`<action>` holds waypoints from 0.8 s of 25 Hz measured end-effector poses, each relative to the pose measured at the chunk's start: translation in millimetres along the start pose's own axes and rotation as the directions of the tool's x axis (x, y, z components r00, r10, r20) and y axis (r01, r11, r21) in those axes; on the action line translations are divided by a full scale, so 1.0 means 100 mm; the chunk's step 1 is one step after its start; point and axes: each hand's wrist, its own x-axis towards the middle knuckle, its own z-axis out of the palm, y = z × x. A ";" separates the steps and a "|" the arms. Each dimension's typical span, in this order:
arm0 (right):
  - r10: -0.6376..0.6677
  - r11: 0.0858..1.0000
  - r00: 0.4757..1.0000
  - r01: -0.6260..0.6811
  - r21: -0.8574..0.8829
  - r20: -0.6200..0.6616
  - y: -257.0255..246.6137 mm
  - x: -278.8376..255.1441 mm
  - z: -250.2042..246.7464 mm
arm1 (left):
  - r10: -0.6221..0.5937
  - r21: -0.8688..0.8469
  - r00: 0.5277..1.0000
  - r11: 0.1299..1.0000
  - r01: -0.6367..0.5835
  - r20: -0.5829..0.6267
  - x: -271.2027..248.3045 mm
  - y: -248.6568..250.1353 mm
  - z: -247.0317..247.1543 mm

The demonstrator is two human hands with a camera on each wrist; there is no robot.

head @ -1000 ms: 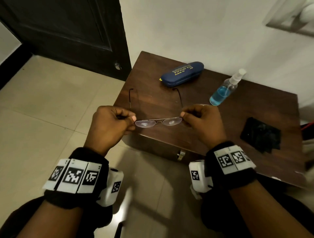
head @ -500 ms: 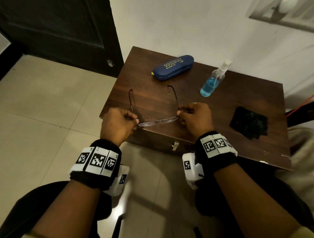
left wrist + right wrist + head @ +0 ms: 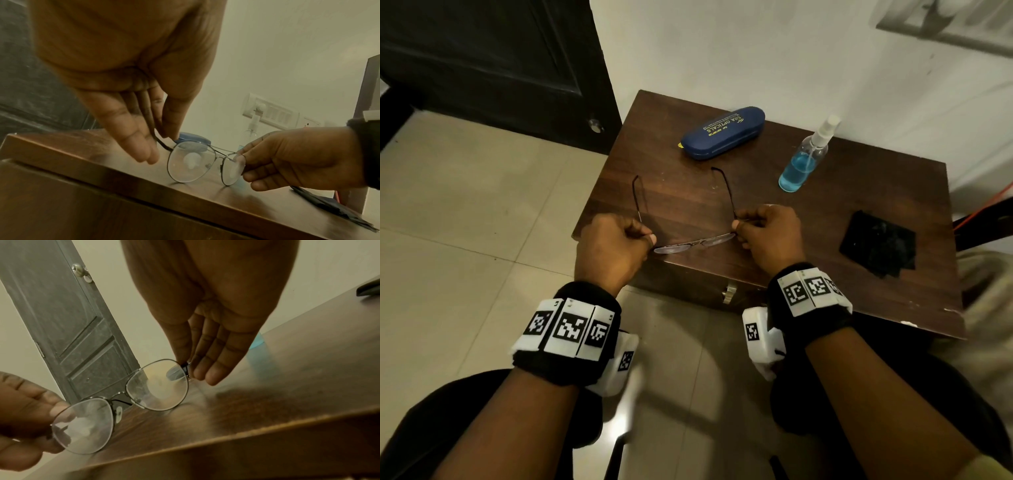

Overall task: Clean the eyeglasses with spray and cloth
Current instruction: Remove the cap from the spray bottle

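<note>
The left hand [image 3: 610,248] and right hand [image 3: 770,236] each pinch one hinge end of the thin metal-framed eyeglasses [image 3: 693,242], lens rims at the near edge of the dark wooden table [image 3: 808,219], temples unfolded.

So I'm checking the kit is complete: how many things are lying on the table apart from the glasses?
3: a blue glasses case at the back, a spray bottle of blue liquid to its right, and a black cloth near the right edge. Nothing seems hidden.

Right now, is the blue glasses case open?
No, the dark blue hard-shell glasses case lies shut on the brown wooden table.
</note>
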 end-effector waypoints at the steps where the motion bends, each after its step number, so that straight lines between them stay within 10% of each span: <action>1: 0.002 1.000 1.000 -0.002 -0.015 -0.011 -0.02 -0.01 -0.02 | 0.006 0.061 0.999 0.998 -0.004 -0.033 0.00 0.00 -0.01; 6: -0.056 0.991 0.985 0.035 -0.126 -0.163 -0.16 -0.06 -0.30 | 0.063 0.276 0.977 0.961 -0.005 -0.203 -0.08 0.18 -0.11; 13: -0.237 0.971 0.852 0.218 -0.094 -0.467 -0.37 0.13 -0.90 | 0.262 0.039 0.964 0.965 -0.260 -0.054 -0.19 0.88 0.56; 20: -0.338 0.940 0.794 0.309 -0.142 -0.505 -0.39 0.39 -0.97 | 0.400 0.137 0.916 0.906 -0.401 0.036 0.34 1.40 1.32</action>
